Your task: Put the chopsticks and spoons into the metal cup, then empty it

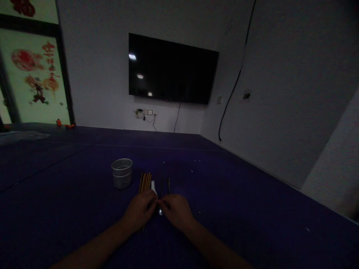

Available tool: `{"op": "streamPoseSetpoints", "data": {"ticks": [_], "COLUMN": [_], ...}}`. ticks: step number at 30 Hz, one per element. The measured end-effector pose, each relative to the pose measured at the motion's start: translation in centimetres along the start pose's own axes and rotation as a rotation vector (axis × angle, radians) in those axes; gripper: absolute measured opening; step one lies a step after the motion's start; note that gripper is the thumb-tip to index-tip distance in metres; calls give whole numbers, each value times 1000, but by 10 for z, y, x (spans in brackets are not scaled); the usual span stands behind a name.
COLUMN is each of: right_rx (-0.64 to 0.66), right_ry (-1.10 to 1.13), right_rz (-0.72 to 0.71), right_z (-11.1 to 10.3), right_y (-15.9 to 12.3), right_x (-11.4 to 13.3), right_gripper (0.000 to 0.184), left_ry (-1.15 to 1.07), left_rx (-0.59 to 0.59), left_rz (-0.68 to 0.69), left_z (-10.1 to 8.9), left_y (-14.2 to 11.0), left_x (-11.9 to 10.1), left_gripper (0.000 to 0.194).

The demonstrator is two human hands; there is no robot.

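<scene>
My left hand (142, 207) and my right hand (177, 211) rest low over the purple floor, fingers curled in and fingertips meeting. Between them, the metal spoon (160, 212) shows its round bowl below the fingertips, with the handle running away from me. My right fingertips pinch at its neck. The left hand's fingers are closed too, partly over a white spoon (153, 185); their exact grip is hidden. Several wooden chopsticks (145, 182) lie side by side under and beyond the left hand. Another thin dark metal utensil (168, 184) lies just beyond the right hand, its lower end covered.
A silvery metal cup (122, 174) stands upright left of the chopsticks. Small white scraps dot the purple floor (238, 209). A television (172, 69) hangs on the far wall, and a black cable (238, 76) dangles at the right. Orange objects (69, 126) lie near the door.
</scene>
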State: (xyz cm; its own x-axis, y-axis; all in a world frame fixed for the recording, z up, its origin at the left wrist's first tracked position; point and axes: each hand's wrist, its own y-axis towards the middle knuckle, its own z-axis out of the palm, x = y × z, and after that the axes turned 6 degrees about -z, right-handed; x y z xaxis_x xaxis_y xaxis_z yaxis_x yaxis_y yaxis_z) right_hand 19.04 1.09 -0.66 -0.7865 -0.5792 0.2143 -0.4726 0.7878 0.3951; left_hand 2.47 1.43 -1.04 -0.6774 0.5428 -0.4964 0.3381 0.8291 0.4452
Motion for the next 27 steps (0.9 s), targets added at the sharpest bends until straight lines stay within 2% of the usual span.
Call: {"op": "streamPoseSetpoints", "data": {"ticks": [27], "right_rx": [14], "right_ry": [1], "right_rz": [8], "right_z": [-1], "right_y": [0], "right_x": [0], "right_gripper": [30], "left_ry": [11], "left_rx": [0], "left_rz": [-19], "left_z": [-2], "left_y": [0], "left_x": [-5], "left_gripper": [20]}}
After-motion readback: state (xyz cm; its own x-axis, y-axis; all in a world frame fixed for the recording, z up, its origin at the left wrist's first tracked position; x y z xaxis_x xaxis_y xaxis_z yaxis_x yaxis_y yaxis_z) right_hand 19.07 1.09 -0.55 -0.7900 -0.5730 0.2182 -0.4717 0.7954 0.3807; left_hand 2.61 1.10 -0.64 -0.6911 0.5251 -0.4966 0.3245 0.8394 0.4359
